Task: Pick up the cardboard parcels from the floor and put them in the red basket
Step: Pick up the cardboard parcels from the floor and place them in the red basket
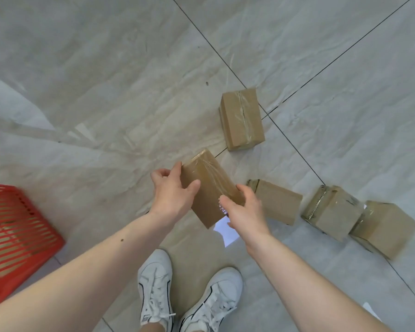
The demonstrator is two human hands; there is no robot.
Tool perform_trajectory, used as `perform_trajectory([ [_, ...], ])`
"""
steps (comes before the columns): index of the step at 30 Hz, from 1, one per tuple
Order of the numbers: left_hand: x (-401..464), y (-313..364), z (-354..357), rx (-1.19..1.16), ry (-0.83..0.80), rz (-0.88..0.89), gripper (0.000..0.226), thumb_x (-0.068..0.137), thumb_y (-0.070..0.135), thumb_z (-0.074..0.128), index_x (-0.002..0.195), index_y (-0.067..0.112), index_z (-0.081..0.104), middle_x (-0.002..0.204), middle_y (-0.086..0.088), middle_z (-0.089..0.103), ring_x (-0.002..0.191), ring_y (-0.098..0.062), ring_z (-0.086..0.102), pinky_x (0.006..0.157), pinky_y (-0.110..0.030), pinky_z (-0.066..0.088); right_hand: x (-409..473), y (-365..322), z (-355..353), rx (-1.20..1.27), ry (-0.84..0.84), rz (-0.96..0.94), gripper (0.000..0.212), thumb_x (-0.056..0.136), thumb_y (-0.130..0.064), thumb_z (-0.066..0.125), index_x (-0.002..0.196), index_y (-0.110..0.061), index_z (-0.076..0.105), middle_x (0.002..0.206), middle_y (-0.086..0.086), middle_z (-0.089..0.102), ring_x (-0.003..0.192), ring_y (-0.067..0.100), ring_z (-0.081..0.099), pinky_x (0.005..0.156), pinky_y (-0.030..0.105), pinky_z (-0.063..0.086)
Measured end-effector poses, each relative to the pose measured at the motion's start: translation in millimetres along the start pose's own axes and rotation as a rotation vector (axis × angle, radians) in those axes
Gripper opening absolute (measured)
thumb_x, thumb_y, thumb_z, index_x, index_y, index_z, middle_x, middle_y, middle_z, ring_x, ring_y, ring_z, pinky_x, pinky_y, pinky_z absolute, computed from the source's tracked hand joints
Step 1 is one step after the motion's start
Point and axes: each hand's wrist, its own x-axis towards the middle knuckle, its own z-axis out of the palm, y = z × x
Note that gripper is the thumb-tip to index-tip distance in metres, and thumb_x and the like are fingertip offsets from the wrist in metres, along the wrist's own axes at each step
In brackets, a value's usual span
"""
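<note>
Both hands hold one taped cardboard parcel (207, 185) above the floor in the middle of the view. My left hand (171, 190) grips its left edge and my right hand (246, 212) grips its near right corner. Several other brown parcels lie on the tiles: one farther off (242, 118), one just right of my right hand (279, 200), and two side by side at the right (331, 210) (383, 227). The red slatted basket (17, 238) stands at the left edge, partly cut off, with cardboard showing through its slats.
Grey marble-look floor tiles with dark grout lines fill the view. My two white sneakers (185, 298) stand at the bottom centre. A white paper label (225, 230) shows under the held parcel, and another white scrap (370, 310) lies at the lower right.
</note>
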Motion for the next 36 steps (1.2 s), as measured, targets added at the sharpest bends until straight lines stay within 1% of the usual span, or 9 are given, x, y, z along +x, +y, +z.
perform_trajectory([
  [3,-28,25,-33,-0.026,0.032,-0.001,0.062,0.091,0.036,0.059,0.147,0.025,0.035,0.123,0.003,0.022,0.106,-0.018,0.045,0.088,-0.022,0.033,-37,-34,-10,-0.018,0.041,-0.082,0.058,0.083,-0.04,0.065,0.137,-0.04,0.044,0.135,-0.005,0.033,0.092,0.002,0.054,0.095,0.036,0.047],
  [6,-55,46,-66,-0.019,0.076,0.018,0.056,0.089,0.039,0.06,0.14,0.027,0.04,0.13,-0.002,0.029,0.126,-0.024,0.036,0.093,-0.027,0.03,-74,-66,-16,-0.015,0.08,-0.144,0.053,0.084,-0.034,0.068,0.132,-0.041,0.049,0.13,-0.006,0.033,0.081,-0.009,0.046,0.086,0.025,0.038],
  [8,-70,56,-86,-0.013,0.106,0.033,0.051,0.087,0.041,0.061,0.133,0.026,0.043,0.134,-0.003,0.034,0.131,-0.025,0.03,0.096,-0.029,0.028,-96,-85,-14,-0.004,0.09,-0.17,0.054,0.077,-0.038,0.072,0.127,-0.045,0.052,0.13,-0.004,0.04,0.086,-0.006,0.053,0.088,0.027,0.044],
  [11,-90,64,-114,-0.069,0.13,0.074,0.045,0.085,0.041,0.062,0.121,0.019,0.046,0.126,-0.002,0.046,0.122,-0.025,0.043,0.104,-0.039,0.038,-126,-108,-8,0.02,0.106,-0.222,0.062,0.059,-0.049,0.075,0.115,-0.056,0.051,0.128,0.001,0.054,0.099,0.012,0.065,0.095,0.038,0.052],
  [16,-123,63,-151,-0.192,0.173,0.061,0.039,0.085,0.037,0.064,0.109,0.015,0.042,0.102,0.002,0.057,0.101,-0.023,0.056,0.088,-0.042,0.048,-159,-129,6,-0.092,0.151,-0.326,0.087,0.059,-0.046,0.078,0.137,-0.049,0.04,0.132,-0.001,0.054,0.12,0.016,0.055,0.104,0.04,0.046],
  [20,-145,43,-174,-0.26,0.261,0.02,0.041,0.084,0.038,0.066,0.107,0.013,0.043,0.104,0.0,0.057,0.098,-0.021,0.055,0.079,-0.035,0.043,-183,-133,21,-0.106,0.129,-0.391,0.098,0.064,-0.029,0.085,0.146,-0.034,0.033,0.131,-0.006,0.055,0.122,0.016,0.054,0.105,0.04,0.045],
  [25,-176,8,-195,-0.373,0.367,-0.065,0.042,0.083,0.039,0.068,0.109,0.014,0.044,0.105,0.001,0.055,0.093,-0.019,0.052,0.074,-0.03,0.037,-207,-123,52,-0.109,0.064,-0.46,0.075,0.049,-0.031,0.084,0.118,-0.028,0.055,0.123,-0.006,0.065,0.109,0.017,0.066,0.094,0.043,0.055],
  [31,-213,-50,-229,-0.474,0.448,-0.13,0.041,0.08,0.041,0.069,0.102,0.02,0.042,0.093,0.007,0.055,0.094,-0.03,0.063,0.083,-0.041,0.051,-245,-115,99,-0.215,-0.072,-0.589,0.066,0.07,-0.009,0.082,0.129,-0.02,0.058,0.119,-0.007,0.065,0.099,0.011,0.067,0.08,0.028,0.057],
  [36,-234,-102,-267,-0.55,0.459,-0.192,0.037,0.081,0.04,0.064,0.104,0.021,0.042,0.102,-0.003,0.061,0.096,-0.032,0.063,0.087,-0.05,0.053,-272,-107,160,-0.365,-0.09,-0.651,0.07,0.07,-0.021,0.083,0.133,-0.03,0.054,0.131,-0.003,0.045,0.12,0.017,0.052,0.103,0.04,0.047],
])
